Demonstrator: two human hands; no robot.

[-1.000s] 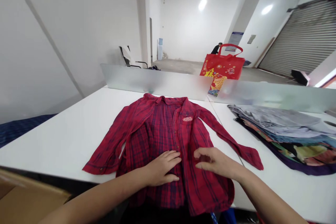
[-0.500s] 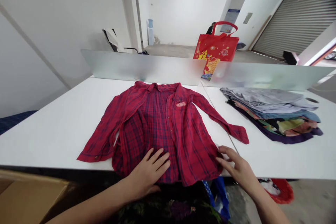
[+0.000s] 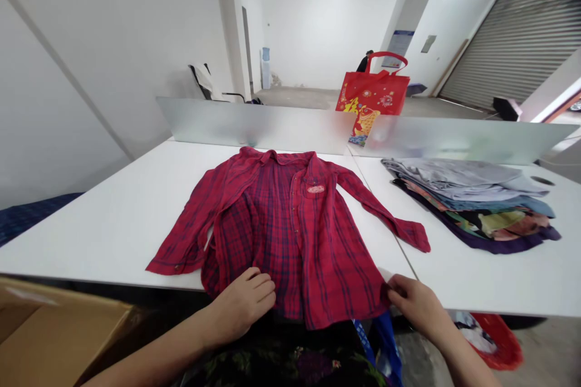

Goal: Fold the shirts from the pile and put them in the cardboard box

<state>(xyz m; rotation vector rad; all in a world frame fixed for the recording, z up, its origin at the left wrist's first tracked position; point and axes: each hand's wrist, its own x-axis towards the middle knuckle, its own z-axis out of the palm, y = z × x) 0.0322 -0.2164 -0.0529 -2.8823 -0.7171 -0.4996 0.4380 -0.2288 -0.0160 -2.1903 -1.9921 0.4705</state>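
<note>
A red and navy plaid shirt [image 3: 327, 254] lies spread face up on the white table, collar away from me and front open. Its lower hem hangs slightly over the near edge. My right hand [image 3: 415, 302] pinches the hem's right corner between thumb and fingers. At the near edge, my left hand [image 3: 247, 302] has its fingers curled together on the shirt's inner back panel near the hem; the fingertips and thumb are hidden. One sleeve stretches out to each side, and a pale oval patch shows on the chest pocket.
Folded clothes [image 3: 472, 193] are stacked at the right on the white table [image 3: 109, 217]. A frosted divider [image 3: 281, 127] runs along the back, with a red gift bag [image 3: 374, 91] at it. A cardboard box [image 3: 54, 332] stands lower left, and a red basket [image 3: 508, 344] lower right.
My left hand has gone from spread fingers to curled ones and drawn slightly nearer. My right hand has closed on the hem corner and pulled it outward, flattening that front panel. The view has tilted up slightly.
</note>
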